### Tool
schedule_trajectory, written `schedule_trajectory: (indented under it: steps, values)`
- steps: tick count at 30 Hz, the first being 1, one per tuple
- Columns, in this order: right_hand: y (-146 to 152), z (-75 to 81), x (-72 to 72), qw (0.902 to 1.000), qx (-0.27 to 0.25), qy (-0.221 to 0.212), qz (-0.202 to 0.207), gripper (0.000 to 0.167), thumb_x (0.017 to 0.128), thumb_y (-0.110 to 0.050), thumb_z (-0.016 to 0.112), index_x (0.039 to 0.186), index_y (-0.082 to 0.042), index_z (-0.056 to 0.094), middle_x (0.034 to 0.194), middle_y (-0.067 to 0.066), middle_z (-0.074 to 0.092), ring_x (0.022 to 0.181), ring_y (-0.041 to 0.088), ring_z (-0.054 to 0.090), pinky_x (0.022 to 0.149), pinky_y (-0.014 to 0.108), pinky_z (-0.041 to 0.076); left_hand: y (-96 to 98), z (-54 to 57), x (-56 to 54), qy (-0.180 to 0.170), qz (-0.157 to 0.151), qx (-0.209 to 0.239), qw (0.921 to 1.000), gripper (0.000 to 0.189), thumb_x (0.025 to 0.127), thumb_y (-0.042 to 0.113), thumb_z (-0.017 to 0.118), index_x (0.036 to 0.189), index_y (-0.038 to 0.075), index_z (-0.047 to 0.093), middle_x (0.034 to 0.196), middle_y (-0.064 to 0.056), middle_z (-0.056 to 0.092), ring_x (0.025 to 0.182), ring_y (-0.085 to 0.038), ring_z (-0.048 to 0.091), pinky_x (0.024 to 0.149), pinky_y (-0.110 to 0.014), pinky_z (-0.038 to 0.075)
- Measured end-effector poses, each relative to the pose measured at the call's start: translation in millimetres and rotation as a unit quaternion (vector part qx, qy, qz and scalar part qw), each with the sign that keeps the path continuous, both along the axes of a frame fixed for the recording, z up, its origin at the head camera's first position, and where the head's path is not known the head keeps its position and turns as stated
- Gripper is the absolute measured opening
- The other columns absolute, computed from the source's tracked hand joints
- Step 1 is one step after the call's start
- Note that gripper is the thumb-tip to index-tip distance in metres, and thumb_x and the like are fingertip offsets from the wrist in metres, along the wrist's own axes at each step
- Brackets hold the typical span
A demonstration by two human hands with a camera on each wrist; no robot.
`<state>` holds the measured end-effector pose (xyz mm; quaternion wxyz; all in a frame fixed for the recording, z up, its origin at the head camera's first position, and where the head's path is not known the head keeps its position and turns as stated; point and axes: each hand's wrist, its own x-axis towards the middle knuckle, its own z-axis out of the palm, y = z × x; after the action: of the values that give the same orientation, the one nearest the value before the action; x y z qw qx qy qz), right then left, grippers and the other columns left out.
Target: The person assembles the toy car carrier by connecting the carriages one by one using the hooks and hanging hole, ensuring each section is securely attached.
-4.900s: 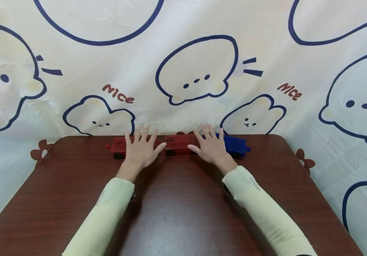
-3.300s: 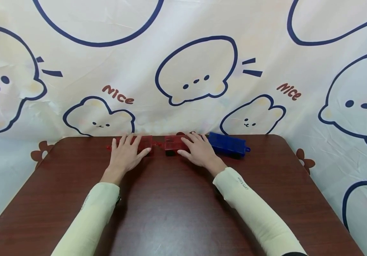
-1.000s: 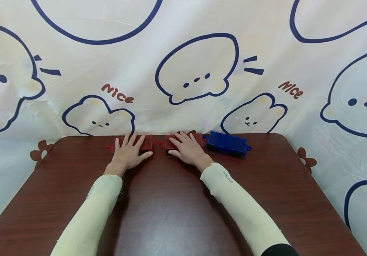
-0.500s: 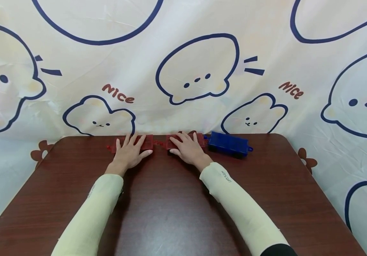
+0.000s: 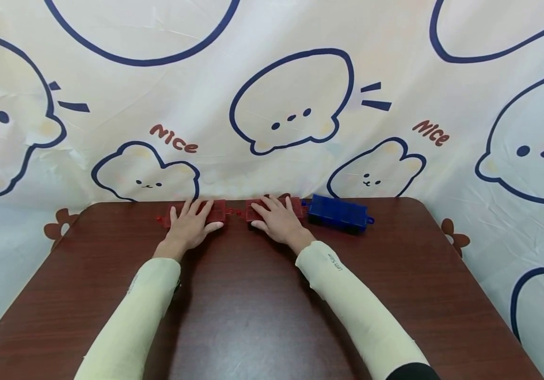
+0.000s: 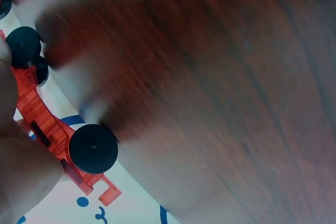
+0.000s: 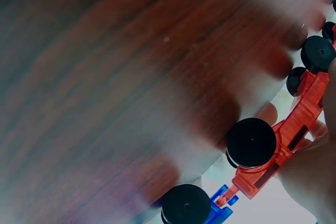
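Three toy train cars stand in a row along the table's far edge in the head view: two see-through red cars and a blue car (image 5: 338, 214) at the right. My left hand (image 5: 188, 228) rests spread over the left red car (image 5: 217, 210); black wheels and a red hook (image 6: 110, 192) show beneath it in the left wrist view. My right hand (image 5: 278, 222) lies with extended fingers on the middle red car (image 5: 296, 207). Red couplings (image 5: 234, 212) meet between the two red cars. In the right wrist view the middle car's coupling overlaps the blue coupling (image 7: 220, 208).
The dark brown wooden table (image 5: 248, 301) reaches back to a white cloth backdrop (image 5: 272, 174) with cartoon outlines. The blue car sits slightly angled to the red ones, its free loop (image 5: 370, 220) pointing right.
Both hands have shifted left over the last seconds, the left onto the left red car, the right off the blue car onto the middle red car. Lately they stay still.
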<state>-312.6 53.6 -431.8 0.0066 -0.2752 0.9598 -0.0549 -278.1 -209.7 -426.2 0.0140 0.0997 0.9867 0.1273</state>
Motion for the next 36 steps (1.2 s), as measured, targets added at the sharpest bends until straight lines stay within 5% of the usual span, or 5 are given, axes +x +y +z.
schedule_trajectory:
  steps: [36]
  values:
    - [-3.9,-1.1,0.3,1.0,-0.001,-0.007,-0.005,0.062,0.105,-0.055,0.04,0.16,-0.028,0.033,0.166,0.004,0.025,0.155,0.028,0.014,0.121,0.061,0.005,-6.0,3.4,1.0,-0.01,-0.031,0.042,0.9986,0.081,0.1,0.058,0.052,0.161,0.011,0.025,0.163,-0.021,0.021,0.15,-0.049,0.009,0.112,-0.075,0.0]
